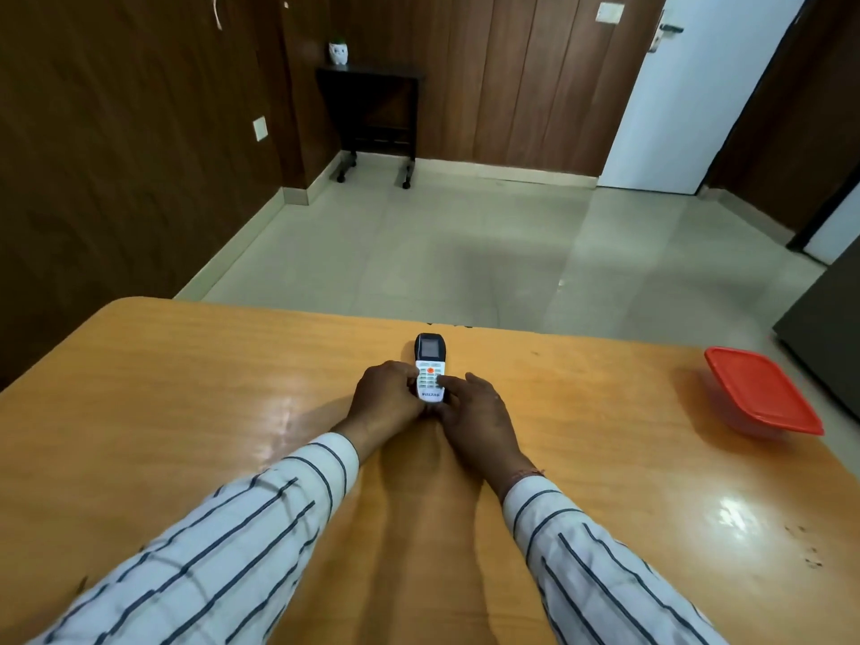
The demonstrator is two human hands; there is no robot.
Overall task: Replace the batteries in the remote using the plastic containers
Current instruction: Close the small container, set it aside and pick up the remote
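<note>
This is a plain indoor room, likely in a home or small office. It has dark wood-panelled walls (116,155), a pale tiled floor (442,244), a white door (688,95) and a black wheeled side table (372,73) bearing 1 white plant pot (338,53).

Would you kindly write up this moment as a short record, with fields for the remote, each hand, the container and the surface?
remote: buttons up, display end pointing away from the person
left hand: fingers curled round the remote's left edge
right hand: one digit laid on the keypad; whether the rest grips is unclear
container: red lid on, near the table's right edge, apart from both hands; contents not visible
table: glossy wood, carries remote and container
</note>
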